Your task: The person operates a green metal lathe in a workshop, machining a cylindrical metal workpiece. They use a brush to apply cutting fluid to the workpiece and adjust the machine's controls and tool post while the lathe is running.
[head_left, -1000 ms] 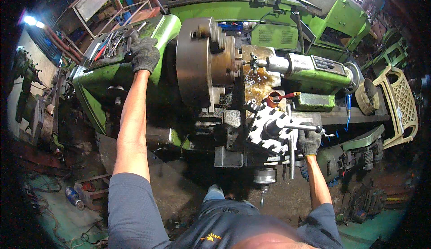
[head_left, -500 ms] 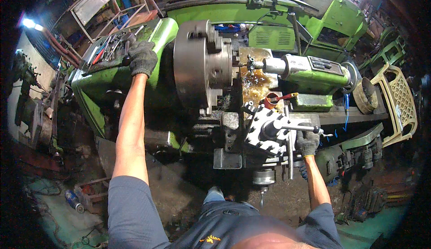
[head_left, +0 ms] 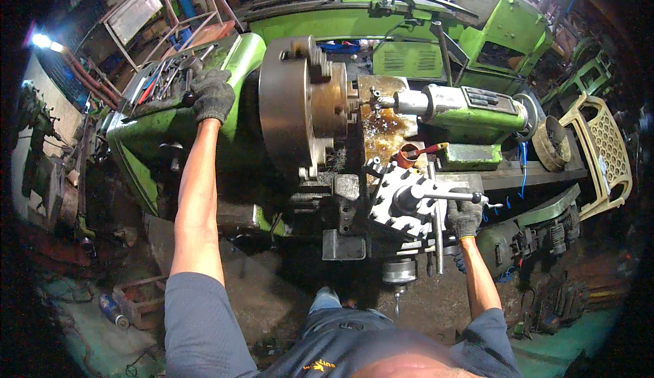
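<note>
My left hand [head_left: 212, 96], in a dark knit glove, rests on the green lathe headstock [head_left: 246, 54] beside a pile of hand tools [head_left: 158, 82]. Its fingers look laid over the top, partly foreshortened. Right of it stands the large steel chuck [head_left: 283, 102], its stepped jaws facing the tailstock [head_left: 470, 105]. My right hand [head_left: 465, 216], also gloved, is closed at the slide, just right of the square tool post [head_left: 394, 208] and beside a small crank handle [head_left: 492, 204]. What its fingers grip is hidden. A long clamping lever [head_left: 446, 194] reaches over from the tool post.
A red cup with a brush [head_left: 409, 153] stands behind the tool post, near an oily brown plate [head_left: 388, 129]. A round tin [head_left: 550, 145] and a beige plastic chair [head_left: 603, 153] are at the right. Another green machine [head_left: 409, 58] stands behind. Metal chips [head_left: 336, 160] lie below the chuck.
The chuck's jaws show at a different angle, so it has turned. The whole view has shifted slightly. Both hands stay at the same places on the lathe.
</note>
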Demonstrator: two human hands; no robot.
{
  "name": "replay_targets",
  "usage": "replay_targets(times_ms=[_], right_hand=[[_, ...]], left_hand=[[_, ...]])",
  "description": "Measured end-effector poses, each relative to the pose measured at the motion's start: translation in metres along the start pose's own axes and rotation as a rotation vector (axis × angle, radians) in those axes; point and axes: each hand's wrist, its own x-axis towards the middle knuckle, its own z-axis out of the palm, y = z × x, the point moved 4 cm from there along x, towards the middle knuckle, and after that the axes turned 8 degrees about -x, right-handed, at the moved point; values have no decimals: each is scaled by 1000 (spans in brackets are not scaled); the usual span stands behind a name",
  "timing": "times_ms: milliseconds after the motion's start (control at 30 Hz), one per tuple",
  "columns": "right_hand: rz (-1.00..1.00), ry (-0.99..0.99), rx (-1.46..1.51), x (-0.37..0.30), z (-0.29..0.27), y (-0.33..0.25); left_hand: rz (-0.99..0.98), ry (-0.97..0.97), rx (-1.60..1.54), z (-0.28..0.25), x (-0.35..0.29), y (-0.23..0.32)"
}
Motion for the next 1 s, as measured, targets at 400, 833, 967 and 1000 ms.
replay_targets(times_ms=[400,833,967,1000], right_hand=[[2,41,-34,6,-6,-8],[23,-69,-86,-4,5,4],[11,-26,-119,-11,13,13],[-17,-10,-143,-12,14,14]], left_hand=[[-63,4,28,10,-3,-14],[5,-14,4,6,-4,-2],[26,13,10,11,-3,-13],[16,10,-13,11,-1,-6]])
